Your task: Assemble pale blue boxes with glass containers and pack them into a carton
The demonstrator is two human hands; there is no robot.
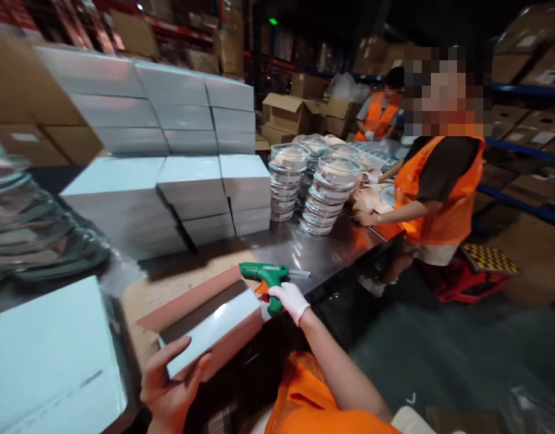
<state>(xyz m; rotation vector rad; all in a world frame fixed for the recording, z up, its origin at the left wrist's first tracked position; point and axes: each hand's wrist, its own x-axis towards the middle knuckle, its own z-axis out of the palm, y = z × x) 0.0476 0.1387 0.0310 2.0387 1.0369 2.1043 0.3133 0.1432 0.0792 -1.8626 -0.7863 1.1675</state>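
Bare left hand (173, 377): fingers pinching white rectangular cardboard box (218, 328), flap (193, 295) raised. White-gloved right hand (291, 301): fingers wrapped round green plastic glue gun (269, 274), nozzle near flap.

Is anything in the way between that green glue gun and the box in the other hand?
Nothing visible: the right hand holds the green glue gun, its tip by the raised flap of the box, which the left hand holds.

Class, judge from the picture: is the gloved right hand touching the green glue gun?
Touching: the head view shows the gloved right hand gripping the green glue gun by its handle.
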